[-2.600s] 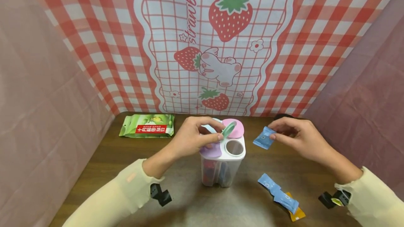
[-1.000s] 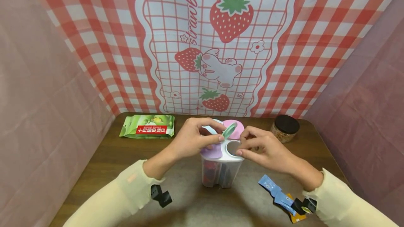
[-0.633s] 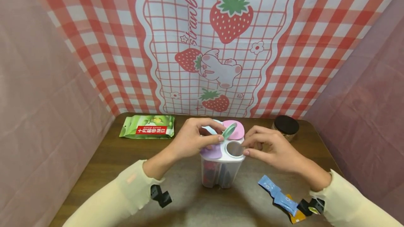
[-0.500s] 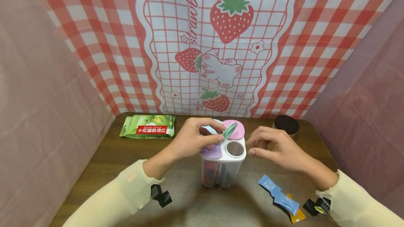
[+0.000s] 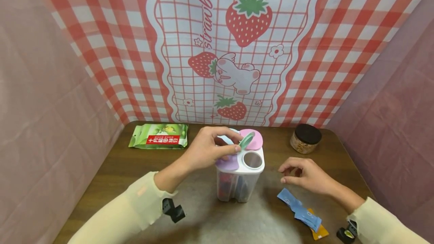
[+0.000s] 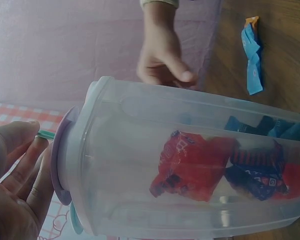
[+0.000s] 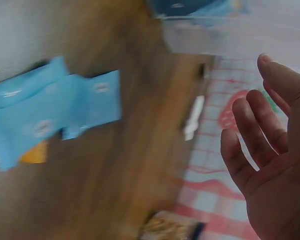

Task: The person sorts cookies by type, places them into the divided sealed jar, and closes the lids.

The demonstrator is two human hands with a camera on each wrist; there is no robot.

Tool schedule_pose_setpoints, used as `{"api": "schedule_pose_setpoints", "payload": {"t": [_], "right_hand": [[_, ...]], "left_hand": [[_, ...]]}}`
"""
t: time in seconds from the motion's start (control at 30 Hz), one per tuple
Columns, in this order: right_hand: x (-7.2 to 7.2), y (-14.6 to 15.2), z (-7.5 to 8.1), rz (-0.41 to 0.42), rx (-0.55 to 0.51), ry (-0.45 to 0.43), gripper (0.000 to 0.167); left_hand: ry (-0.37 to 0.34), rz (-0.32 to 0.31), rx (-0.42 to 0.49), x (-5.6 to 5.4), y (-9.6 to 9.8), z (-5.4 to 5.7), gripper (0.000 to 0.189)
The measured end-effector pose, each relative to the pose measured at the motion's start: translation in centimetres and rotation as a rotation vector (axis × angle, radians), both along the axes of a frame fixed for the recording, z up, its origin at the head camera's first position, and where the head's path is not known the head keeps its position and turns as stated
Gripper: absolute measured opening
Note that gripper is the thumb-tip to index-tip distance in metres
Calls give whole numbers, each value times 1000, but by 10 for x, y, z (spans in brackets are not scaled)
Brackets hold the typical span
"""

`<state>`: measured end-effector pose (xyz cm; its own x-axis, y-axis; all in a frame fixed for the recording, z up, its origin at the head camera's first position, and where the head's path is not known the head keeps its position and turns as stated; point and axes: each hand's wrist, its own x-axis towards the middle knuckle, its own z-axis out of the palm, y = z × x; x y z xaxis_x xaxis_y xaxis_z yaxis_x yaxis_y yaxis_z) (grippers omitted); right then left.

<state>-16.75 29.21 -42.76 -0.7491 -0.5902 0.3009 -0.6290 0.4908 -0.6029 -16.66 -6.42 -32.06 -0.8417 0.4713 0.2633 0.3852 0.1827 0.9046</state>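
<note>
A clear storage container point(image 5: 239, 187) with a white top and several pastel lids stands mid-table. My left hand point(image 5: 207, 148) pinches its raised green lid point(image 5: 247, 141) between thumb and fingers, beside the uncovered round opening point(image 5: 252, 160). In the left wrist view, red packets point(image 6: 192, 165) and blue packets point(image 6: 270, 127) lie inside the container. My right hand point(image 5: 306, 175) hangs in the air right of the container, fingers loosely bent and holding nothing. Below it, blue packets point(image 5: 306, 217) lie partly over an orange packet point(image 5: 319, 232) on the table.
At the back left lies a green bag point(image 5: 158, 136) with a red label. A jar point(image 5: 306, 139) with a black lid stands at the back right. A strawberry-print cloth point(image 5: 244, 48) hangs behind the table point(image 5: 115, 195).
My right hand carried a blue packet to the opening, then came away without it and moved right and toward the loose packets. The left hand stays on the green lid.
</note>
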Motion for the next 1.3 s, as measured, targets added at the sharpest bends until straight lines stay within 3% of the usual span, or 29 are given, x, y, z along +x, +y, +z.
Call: {"api": "schedule_pose_setpoints", "payload": {"t": [0.2, 0.57, 0.83, 1.3], "right_hand": [[4, 13, -29, -4, 14, -80, 26], [13, 27, -62, -23, 50, -169, 30], [16, 30, -69, -32, 132, -178, 29], [14, 28, -77, -23, 157, -144, 35]], "left_hand": [[-8, 4, 4, 1, 1, -1, 20], [-12, 3, 16, 0, 2, -2, 20], [-5, 6, 12, 0, 1, -1, 20], [0, 7, 3, 1, 1, -1, 20]]}}
